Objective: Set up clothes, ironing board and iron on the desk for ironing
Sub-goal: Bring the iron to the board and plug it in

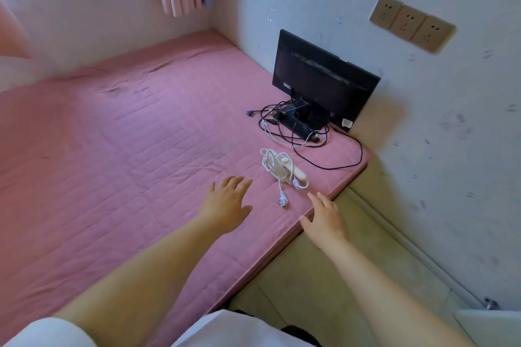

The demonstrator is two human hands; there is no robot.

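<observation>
Two open hands, iron (282,167) just beyond fingers (239,182), untouched

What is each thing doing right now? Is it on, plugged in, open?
Small white iron: lying on pink mat, cord unplugged.
Black flat monitor: upright, screen dark.
Beige wall sockets: nothing plugged in.
Left hand: open, holding nothing.
Right hand: open, holding nothing.

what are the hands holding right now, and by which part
Nothing is held. The left hand and right hand both hover open over the pink mat, fingers spread, short of the small white iron and its cord.
</observation>
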